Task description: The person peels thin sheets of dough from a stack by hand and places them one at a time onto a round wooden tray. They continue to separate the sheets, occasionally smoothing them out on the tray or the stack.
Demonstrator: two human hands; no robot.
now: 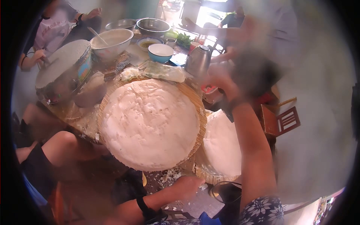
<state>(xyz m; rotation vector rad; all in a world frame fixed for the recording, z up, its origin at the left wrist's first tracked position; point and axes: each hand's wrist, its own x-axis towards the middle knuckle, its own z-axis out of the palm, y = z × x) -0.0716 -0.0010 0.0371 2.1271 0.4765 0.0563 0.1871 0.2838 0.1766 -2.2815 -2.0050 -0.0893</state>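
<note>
A large round slab of pale dough (150, 123) lies on a round slatted board (202, 129) at the centre. My left hand (189, 186) is below it, near the board's lower edge and white scraps (170, 178). Its fingers look curled; anything inside them is hidden. My right arm reaches up the right side, and my right hand (221, 77) is beside a metal kettle (198, 60), above a container with something red (210, 92). Blur hides its fingers and any hold. A second pale slab (221, 144) lies partly behind my right forearm.
A round drum-like container (62, 65) and a bowl with a spoon (112, 41) stand upper left. Metal bowls (153, 26), a blue bowl (160, 52) and a rolled plastic packet (165, 72) sit behind the dough. Other people surround the table; a wooden chair (279, 120) is right.
</note>
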